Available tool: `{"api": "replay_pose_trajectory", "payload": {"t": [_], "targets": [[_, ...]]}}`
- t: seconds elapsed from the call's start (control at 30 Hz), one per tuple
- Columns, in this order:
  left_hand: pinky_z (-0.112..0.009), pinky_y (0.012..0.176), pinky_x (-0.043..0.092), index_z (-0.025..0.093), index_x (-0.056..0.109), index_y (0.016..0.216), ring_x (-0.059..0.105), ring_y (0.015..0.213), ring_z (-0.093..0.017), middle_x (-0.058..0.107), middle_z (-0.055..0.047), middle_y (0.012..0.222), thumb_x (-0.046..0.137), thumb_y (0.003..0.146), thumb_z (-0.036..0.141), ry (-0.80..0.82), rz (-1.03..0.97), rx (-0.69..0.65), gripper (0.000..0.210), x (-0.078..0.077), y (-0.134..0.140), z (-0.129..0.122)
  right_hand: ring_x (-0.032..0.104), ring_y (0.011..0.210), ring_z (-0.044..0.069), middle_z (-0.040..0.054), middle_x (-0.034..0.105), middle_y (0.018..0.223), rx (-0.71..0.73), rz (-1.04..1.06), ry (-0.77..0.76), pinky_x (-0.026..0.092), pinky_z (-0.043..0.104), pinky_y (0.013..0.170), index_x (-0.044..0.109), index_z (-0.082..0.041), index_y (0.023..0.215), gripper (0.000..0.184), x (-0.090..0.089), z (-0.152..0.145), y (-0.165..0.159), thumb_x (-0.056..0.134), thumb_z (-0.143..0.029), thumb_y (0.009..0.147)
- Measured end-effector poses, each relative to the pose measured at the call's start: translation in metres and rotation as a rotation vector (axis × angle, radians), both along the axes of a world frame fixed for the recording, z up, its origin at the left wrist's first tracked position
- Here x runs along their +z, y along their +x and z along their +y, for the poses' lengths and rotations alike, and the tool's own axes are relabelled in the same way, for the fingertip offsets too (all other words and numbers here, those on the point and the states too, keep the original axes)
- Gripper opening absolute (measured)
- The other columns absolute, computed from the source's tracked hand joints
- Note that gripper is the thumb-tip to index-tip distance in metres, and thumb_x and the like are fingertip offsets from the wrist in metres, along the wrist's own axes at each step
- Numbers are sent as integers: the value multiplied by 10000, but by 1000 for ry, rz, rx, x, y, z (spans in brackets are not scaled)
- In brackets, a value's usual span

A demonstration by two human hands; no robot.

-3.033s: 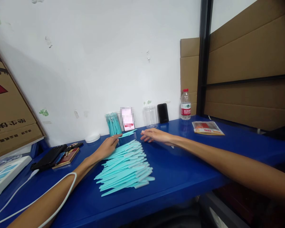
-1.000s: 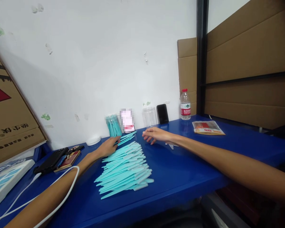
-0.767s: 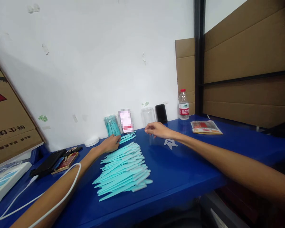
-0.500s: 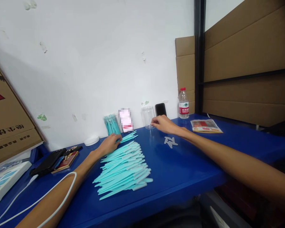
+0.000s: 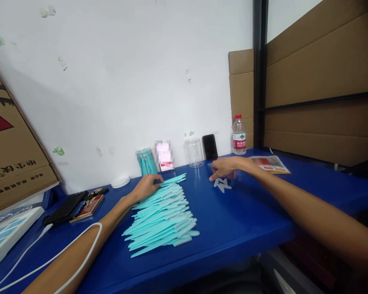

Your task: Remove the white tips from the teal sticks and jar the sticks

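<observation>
Many slim teal sticks, which look like eyebrow razors [image 5: 162, 222] with pale covers at one end, lie in a long pile on the blue table. My left hand [image 5: 147, 186] is at the far end of the pile, fingers curled over a few razors whose covered ends point right. My right hand [image 5: 225, 166] hovers with fingers bent downward and apart, just above several small translucent flat pieces [image 5: 222, 186]. Nothing shows in that hand, though its palm side is hidden. Behind it a clear plastic jar [image 5: 194, 153] stands upright against the wall.
A second jar full of teal razors [image 5: 146, 161] stands by a phone with a blurred screen [image 5: 164, 155]. Near them are a white lid [image 5: 120, 181], a black phone [image 5: 210, 147], a water bottle [image 5: 239, 136] and a packet [image 5: 271, 164]. A white cable [image 5: 99, 232] crosses my left forearm.
My right hand has left the clear jar and moved right and toward me, over the translucent pieces. My left hand stays on the razors; those by its fingers have shifted slightly right.
</observation>
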State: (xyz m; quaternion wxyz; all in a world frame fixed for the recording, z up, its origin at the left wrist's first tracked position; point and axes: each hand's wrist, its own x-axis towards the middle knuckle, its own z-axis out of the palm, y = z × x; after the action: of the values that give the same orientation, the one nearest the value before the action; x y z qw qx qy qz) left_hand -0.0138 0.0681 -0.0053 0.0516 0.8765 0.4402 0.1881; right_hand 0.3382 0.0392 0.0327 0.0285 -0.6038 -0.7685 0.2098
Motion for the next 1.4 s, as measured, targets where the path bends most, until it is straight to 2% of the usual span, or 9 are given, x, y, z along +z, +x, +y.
{"api": "replay_pose_trajectory", "payload": {"t": [0.1, 0.2, 0.37, 0.5, 0.6, 0.77, 0.97, 1.2, 1.4], "targets": [[-330, 755, 500, 211, 712, 917, 638, 897, -252, 709, -63, 987, 544, 808, 352, 0, -15, -1, 246, -1, 5, -1, 620, 502, 222, 44, 599, 589, -2, -5, -153, 525, 368, 445, 631, -144, 792, 501, 0, -4, -2, 798, -563, 575], [-336, 742, 500, 205, 710, 902, 641, 874, -253, 709, -69, 968, 543, 808, 352, 6, -30, 15, 242, -2, 11, -2, 609, 454, 205, 19, 595, 574, 45, 31, -175, 527, 355, 422, 614, -132, 809, 442, -2, -6, -11, 835, -428, 565], [-342, 738, 495, 203, 705, 900, 638, 894, -263, 710, -77, 957, 538, 800, 331, 36, -37, 52, 233, -6, 16, 1, 611, 456, 166, 14, 623, 566, 146, 181, -118, 526, 281, 435, 626, -126, 835, 311, -9, -8, -28, 789, -294, 630], [-339, 723, 483, 208, 704, 890, 639, 875, -260, 712, -67, 947, 545, 796, 316, 47, -47, 56, 215, -8, 18, 5, 582, 443, 129, 19, 648, 614, 242, 283, 23, 491, 230, 405, 643, -140, 805, 129, -20, -7, -43, 688, -177, 690], [-329, 702, 475, 201, 703, 859, 641, 834, -249, 714, -59, 902, 562, 781, 306, 39, -61, 52, 192, -8, 19, 7, 574, 455, 121, 46, 680, 692, 278, 354, 102, 470, 219, 396, 659, -139, 808, 113, -28, -6, -52, 627, -127, 700], [-317, 722, 478, 183, 693, 827, 640, 800, -224, 713, -51, 857, 567, 766, 290, 14, -114, 37, 177, -7, 18, 9, 592, 533, 142, 56, 688, 745, 302, 379, 197, 447, 226, 428, 690, -137, 956, 238, -31, -6, -56, 651, -233, 741], [-322, 771, 485, 176, 676, 833, 649, 857, -229, 714, -52, 884, 561, 755, 296, 25, -208, 54, 184, -6, 17, 10, 619, 643, 162, 41, 700, 787, 518, 229, 402, 428, 256, 599, 710, -197, 1097, 406, -36, 0, -55, 657, -464, 796], [-309, 703, 474, 170, 642, 825, 639, 784, -215, 690, -40, 803, 526, 759, 314, 68, -292, 121, 196, -4, 9, 9, 591, 606, 137, 21, 697, 741, 574, 219, 389, 380, 235, 591, 745, -207, 1061, 323, -38, 3, -55, 650, -398, 819], [-295, 669, 448, 171, 613, 822, 638, 699, -195, 702, -23, 705, 510, 743, 288, 29, -313, 108, 174, 5, 2, 2, 571, 614, 131, 16, 665, 690, 522, 198, 419, 350, 227, 591, 765, -167, 867, 172, -34, -1, -55, 698, -293, 770]]}}
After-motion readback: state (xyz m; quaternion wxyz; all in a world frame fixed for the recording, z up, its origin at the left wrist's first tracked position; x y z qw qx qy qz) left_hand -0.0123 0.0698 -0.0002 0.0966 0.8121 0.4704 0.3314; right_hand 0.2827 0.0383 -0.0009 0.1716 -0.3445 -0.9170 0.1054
